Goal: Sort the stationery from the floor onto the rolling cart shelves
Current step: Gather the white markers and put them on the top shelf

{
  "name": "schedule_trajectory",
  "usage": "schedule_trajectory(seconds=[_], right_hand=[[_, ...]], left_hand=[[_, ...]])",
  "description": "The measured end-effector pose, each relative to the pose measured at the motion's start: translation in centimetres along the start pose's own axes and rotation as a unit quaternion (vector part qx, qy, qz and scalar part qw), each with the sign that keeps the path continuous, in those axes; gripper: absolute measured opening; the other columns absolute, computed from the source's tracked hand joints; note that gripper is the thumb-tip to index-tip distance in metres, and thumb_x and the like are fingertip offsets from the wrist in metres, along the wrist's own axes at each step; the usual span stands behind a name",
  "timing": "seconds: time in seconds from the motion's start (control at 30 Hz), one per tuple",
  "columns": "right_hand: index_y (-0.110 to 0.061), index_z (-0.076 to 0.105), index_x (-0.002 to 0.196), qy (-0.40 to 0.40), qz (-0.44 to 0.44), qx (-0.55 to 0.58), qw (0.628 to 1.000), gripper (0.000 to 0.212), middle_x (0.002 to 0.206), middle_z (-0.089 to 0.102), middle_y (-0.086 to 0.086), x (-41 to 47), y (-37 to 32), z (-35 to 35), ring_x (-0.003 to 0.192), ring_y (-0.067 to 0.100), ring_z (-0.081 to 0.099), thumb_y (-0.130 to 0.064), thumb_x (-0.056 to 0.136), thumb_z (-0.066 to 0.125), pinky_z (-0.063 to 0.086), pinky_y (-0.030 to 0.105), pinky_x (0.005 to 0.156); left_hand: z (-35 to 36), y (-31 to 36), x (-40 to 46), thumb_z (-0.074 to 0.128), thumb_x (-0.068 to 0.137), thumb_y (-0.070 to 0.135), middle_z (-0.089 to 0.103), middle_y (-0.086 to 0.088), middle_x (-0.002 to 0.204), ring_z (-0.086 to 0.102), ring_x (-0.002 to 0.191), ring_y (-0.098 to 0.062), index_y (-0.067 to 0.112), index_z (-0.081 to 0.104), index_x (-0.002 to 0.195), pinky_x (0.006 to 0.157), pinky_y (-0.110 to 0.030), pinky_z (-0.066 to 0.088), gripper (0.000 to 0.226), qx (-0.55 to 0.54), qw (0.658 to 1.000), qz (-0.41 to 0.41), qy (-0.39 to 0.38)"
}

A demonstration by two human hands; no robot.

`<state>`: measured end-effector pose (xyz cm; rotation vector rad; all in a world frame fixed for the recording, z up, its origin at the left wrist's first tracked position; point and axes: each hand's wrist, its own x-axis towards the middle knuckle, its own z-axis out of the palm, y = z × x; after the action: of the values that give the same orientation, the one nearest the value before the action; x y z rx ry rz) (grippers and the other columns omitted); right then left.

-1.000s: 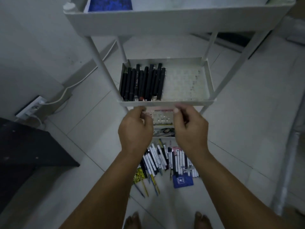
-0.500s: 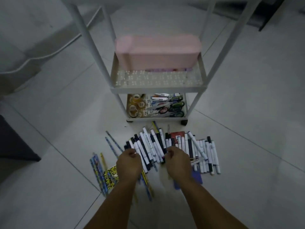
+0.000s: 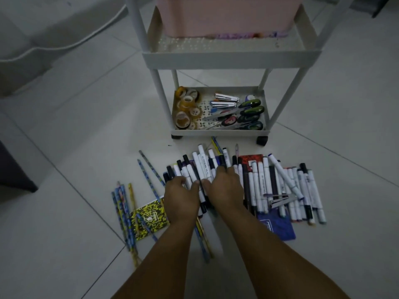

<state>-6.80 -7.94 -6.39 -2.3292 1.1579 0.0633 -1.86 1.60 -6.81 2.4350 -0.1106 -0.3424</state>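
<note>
Several white and black markers (image 3: 264, 184) lie in a heap on the tiled floor in front of the white rolling cart (image 3: 231, 58). My left hand (image 3: 181, 198) and my right hand (image 3: 225, 187) sit side by side on the left part of the heap, fingers curled around a bunch of markers (image 3: 199, 169). Patterned pencils (image 3: 124, 212), a yellow notebook (image 3: 149, 219), a blue notebook (image 3: 278, 226), a red notebook (image 3: 251, 159) and a stapler (image 3: 280, 200) also lie on the floor.
The cart's bottom shelf (image 3: 220, 132) holds tape rolls (image 3: 186, 108), scissors (image 3: 244, 117) and staplers (image 3: 224, 100). A pink box (image 3: 226, 16) stands on the shelf above. A white cable (image 3: 64, 43) runs along the wall at the left; a dark object (image 3: 13, 171) sits at the far left.
Both hands came down from the upper cart shelf to the floor pile and closed around a bunch of markers. The view tilted down and nearer to the floor.
</note>
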Motion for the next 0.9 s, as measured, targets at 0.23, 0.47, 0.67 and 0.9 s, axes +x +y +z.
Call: schedule_trajectory(seconds=[0.23,0.47,0.67,0.9], right_hand=[[-0.007,0.052,0.122,-0.014,0.004,-0.016,1.0,0.053,0.12,0.055,0.013,0.3,-1.2,0.2,0.107,0.028,0.055,-0.041,0.083,0.065,0.05,0.036,0.079],[-0.008,0.06,0.107,0.001,-0.002,-0.064,0.998,0.025,0.104,0.066,0.01,0.5,-1.6,1.5,0.09,0.023,0.064,-0.028,0.091,0.059,0.043,0.027,0.062],[-0.008,0.062,0.107,-0.053,0.023,-0.023,0.998,0.03,0.101,0.069,0.008,1.1,-1.3,1.2,0.087,0.022,0.067,-0.031,0.087,0.065,0.043,0.025,0.058],[-0.008,0.055,0.112,-0.03,0.031,-0.047,0.998,0.039,0.105,0.068,0.009,0.8,-1.8,1.5,0.092,0.024,0.066,-0.029,0.082,0.07,0.048,0.029,0.065]], left_hand=[[-0.7,-0.9,0.7,0.071,0.08,0.047,0.066,-0.011,0.109,0.062,0.098,-0.026,0.006,0.066,0.115,0.077,-0.031,0.047,0.053,0.027,1.0,0.006,-0.008],[-0.8,-0.1,0.9,0.072,0.078,0.049,0.054,-0.007,0.072,0.056,0.071,-0.026,0.015,0.043,0.072,0.054,-0.03,0.03,0.045,0.04,0.999,0.01,-0.014],[-1.0,-0.1,1.9,0.075,0.072,0.04,0.051,-0.003,0.061,0.054,0.06,-0.021,0.012,0.047,0.064,0.046,-0.026,0.027,0.041,0.046,0.998,-0.007,-0.034],[-1.7,-0.5,2.6,0.075,0.068,0.03,0.057,-0.006,0.061,0.056,0.059,-0.02,0.005,0.058,0.065,0.044,-0.023,0.03,0.03,0.053,0.997,-0.022,-0.051]])
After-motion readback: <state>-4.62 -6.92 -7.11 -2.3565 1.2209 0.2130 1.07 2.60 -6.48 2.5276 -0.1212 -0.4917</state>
